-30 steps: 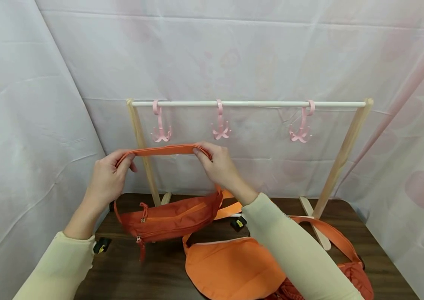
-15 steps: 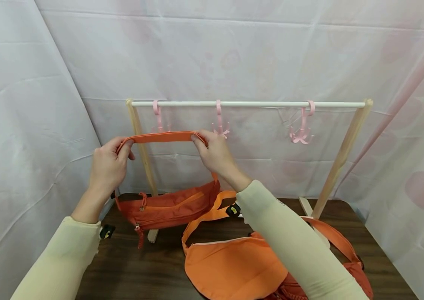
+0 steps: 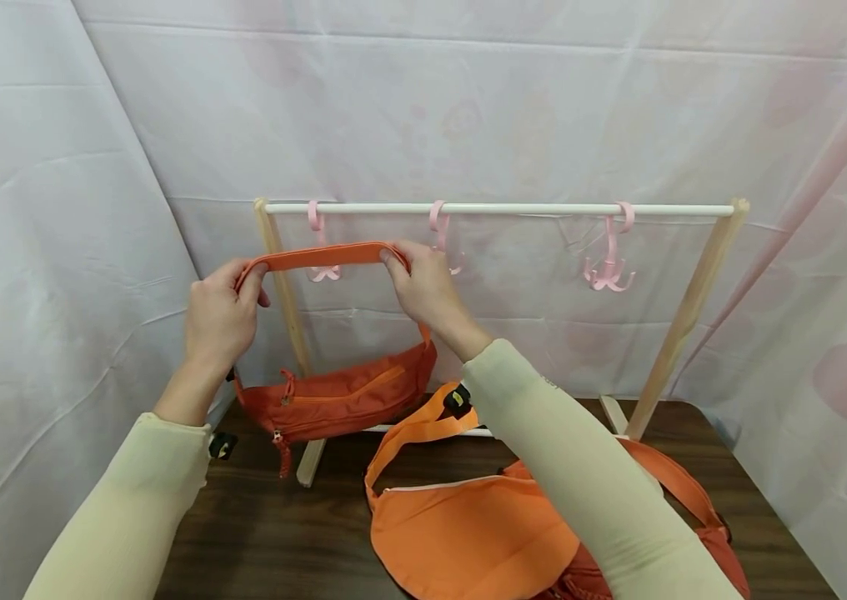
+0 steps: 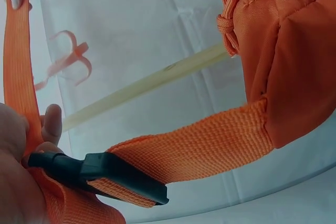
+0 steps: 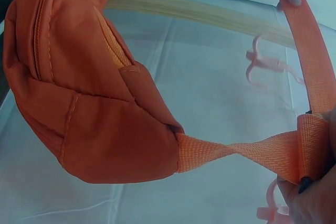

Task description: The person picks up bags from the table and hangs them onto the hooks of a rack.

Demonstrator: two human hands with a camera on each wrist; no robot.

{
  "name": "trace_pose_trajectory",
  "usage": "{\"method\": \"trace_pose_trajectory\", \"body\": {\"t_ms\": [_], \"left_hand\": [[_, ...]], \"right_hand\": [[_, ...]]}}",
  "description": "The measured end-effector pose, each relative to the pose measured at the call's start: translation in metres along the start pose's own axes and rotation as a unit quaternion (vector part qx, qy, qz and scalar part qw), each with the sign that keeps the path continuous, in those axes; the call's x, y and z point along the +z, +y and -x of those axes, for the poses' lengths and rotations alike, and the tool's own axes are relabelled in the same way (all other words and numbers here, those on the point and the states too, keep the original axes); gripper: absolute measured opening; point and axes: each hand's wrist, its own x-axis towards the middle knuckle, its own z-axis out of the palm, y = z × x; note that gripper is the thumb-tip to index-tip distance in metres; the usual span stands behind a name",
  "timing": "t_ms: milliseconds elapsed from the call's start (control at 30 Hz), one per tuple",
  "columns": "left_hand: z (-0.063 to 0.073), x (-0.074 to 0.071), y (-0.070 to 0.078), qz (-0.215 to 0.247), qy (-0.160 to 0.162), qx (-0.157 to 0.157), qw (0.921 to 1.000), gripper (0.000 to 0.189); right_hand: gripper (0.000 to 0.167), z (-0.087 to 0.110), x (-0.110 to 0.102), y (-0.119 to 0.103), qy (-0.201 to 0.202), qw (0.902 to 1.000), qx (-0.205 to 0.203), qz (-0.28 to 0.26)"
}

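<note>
A dark orange-red waist bag (image 3: 341,396) hangs in the air by its orange strap (image 3: 326,257), below both hands. My left hand (image 3: 223,312) pinches the strap's left end between thumb and fingers. At the other end my right hand (image 3: 431,287) grips it the same way, so the strap runs nearly level between them. A black buckle (image 4: 100,174) sits on the webbing beside the left palm in the left wrist view. The strap crosses in front of the left pink hook (image 3: 324,272) in the head view, and the right hand partly covers the middle hook (image 3: 438,218).
A white bar (image 3: 528,208) on wooden posts (image 3: 694,308) carries the hooks, with another pink hook (image 3: 608,262) to the right. On the brown table (image 3: 243,533) lie a bright orange bag (image 3: 468,533) and a red one (image 3: 724,554) partly behind the right sleeve.
Both hands have risen with the strap, from below the hooks to their height. The waist bag has lifted along with them. The bright orange bag's strap shows more.
</note>
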Motion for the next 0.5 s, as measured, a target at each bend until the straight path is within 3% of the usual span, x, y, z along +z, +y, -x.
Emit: {"method": "trace_pose_trajectory", "body": {"t_ms": [500], "left_hand": [[-0.012, 0.009, 0.000, -0.020, -0.004, -0.005, 0.9998, 0.039]], "right_hand": [[0.023, -0.015, 0.003, 0.009, -0.004, 0.9994, 0.025, 0.024]]}}
